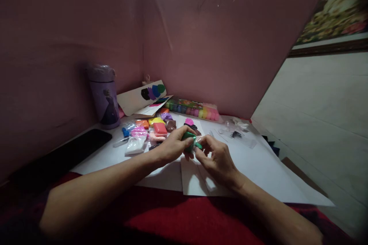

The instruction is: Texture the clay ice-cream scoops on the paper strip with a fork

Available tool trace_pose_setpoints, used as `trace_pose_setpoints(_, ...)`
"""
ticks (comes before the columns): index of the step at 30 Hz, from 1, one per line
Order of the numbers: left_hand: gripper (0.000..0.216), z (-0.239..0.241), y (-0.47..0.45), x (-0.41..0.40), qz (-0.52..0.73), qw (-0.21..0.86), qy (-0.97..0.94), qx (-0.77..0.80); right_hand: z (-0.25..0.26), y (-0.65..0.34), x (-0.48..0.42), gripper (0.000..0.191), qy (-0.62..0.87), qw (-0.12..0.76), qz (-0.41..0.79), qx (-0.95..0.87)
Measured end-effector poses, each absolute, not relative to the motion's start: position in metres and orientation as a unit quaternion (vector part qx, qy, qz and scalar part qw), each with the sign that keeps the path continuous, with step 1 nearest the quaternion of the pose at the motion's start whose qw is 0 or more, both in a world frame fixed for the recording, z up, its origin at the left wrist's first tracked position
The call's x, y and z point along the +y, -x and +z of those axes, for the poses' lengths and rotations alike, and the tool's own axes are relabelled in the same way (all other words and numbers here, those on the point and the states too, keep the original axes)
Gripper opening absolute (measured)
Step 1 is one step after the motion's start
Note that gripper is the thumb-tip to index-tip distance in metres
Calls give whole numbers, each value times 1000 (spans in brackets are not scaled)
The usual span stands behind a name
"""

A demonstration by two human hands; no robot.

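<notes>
My left hand is closed around a lump of green clay, held just above white paper sheets. My right hand meets it from the right, its fingertips pinching the green clay's lower edge. Both hands hover close together at the middle of the paper. Just beyond them lie small pink and dark clay pieces on the paper.
Several coloured clay packets lie left of the hands. A long box of clay sticks rests against the pink cardboard screen. A purple bottle and a black phone are at left. Clear plastic wrappers lie at right. A red cloth covers the near edge.
</notes>
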State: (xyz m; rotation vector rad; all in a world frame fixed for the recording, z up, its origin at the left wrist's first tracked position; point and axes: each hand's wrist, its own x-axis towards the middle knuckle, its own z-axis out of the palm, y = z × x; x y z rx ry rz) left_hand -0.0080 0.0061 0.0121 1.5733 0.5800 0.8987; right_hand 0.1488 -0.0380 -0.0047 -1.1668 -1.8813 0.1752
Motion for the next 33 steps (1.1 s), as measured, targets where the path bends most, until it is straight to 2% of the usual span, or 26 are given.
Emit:
trace_pose_setpoints(6,20,11,10,13,418,626,-607,254,-8,-151,-33,13,452,538,221,-676)
trace_pose_setpoints(9,18,10,12,15,421,630,-599,258,-7,-152,-32,15,438,554,259,-659)
trace_pose_setpoints(17,12,10,12,13,405,619,-616,271,-8,-153,-30,14,432,483,147,-747)
trace_pose_setpoints(25,7,14,11,6,377,611,-637,281,-4,-153,-32,8,436,464,126,-761)
trace_pose_setpoints(29,6,16,10,7,383,620,-620,291,-3,-153,-33,11,442,480,124,-748)
trace_pose_setpoints(33,5,15,10,10,397,628,-597,302,-3,-154,-35,15,460,524,172,-696)
